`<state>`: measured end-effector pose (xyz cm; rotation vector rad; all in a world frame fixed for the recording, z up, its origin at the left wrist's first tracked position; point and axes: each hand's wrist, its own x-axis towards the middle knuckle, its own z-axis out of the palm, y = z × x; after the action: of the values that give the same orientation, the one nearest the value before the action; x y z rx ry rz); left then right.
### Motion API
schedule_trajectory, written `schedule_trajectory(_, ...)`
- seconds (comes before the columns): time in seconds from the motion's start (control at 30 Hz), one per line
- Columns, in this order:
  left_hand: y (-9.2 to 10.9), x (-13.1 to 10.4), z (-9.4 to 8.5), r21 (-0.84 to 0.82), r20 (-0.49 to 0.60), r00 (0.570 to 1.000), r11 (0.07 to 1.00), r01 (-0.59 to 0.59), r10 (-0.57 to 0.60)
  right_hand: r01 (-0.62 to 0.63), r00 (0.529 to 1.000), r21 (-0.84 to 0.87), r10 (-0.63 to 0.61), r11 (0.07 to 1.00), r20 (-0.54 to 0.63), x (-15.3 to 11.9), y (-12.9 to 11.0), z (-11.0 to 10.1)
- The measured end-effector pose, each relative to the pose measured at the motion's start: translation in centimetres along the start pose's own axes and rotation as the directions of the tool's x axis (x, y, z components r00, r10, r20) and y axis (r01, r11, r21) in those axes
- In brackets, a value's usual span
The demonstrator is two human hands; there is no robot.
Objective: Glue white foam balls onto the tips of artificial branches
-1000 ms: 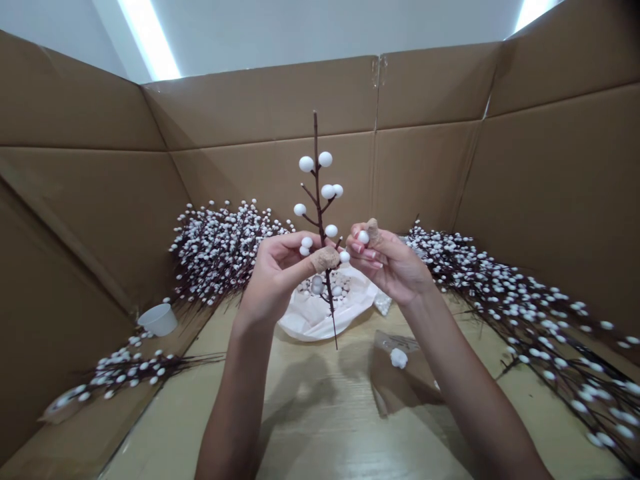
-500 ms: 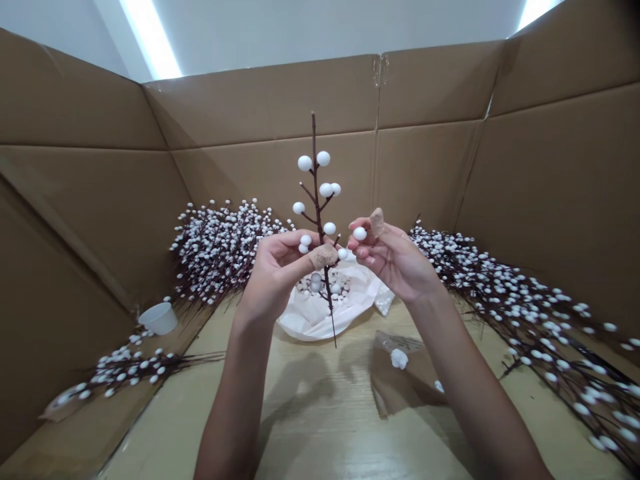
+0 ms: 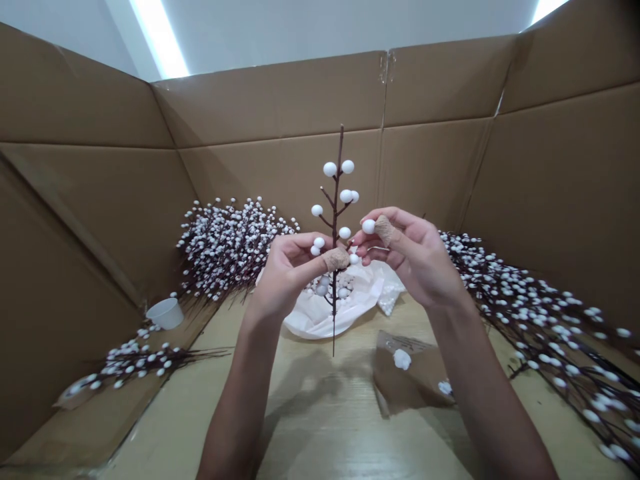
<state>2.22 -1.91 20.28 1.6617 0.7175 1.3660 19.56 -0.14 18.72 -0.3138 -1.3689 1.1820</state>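
Observation:
Upright in front of me is a brown artificial berry stem (image 3: 335, 220) with white berries on short side twigs. My left hand (image 3: 295, 267) is closed around its lower part, the thumb wrapped in tan tape. A loose white berry (image 3: 369, 227) is pinched between the taped thumb and fingers of my right hand (image 3: 407, 250), just right of the stem. The right fingertips are close to a side twig; whether they touch it I cannot tell. Behind the stem's lower end lies a white bag (image 3: 313, 323) with more berries in it.
Piles of finished-looking berry stems lie at back left (image 3: 225, 247) and along the right (image 3: 515, 287). A white cup (image 3: 165, 313) and a small bunch of stems (image 3: 135, 360) sit at left. Brown paper (image 3: 400, 387) bears white blobs (image 3: 401, 359). Cardboard walls (image 3: 280, 100) surround the table.
The stem has swung more upright, its top shifting right. My right hand, still pinching the white berry, has moved slightly right in view, its fingertips near the stem's side twig.

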Motion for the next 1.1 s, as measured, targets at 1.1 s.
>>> schedule_trajectory(1.1, 0.7, -0.5, 0.7, 0.082, -0.056, 0.998, 0.997, 0.015, -0.011, 0.130, 0.986, -0.229, -0.150, 0.965, -0.073, -0.5, 1.2, 1.3)
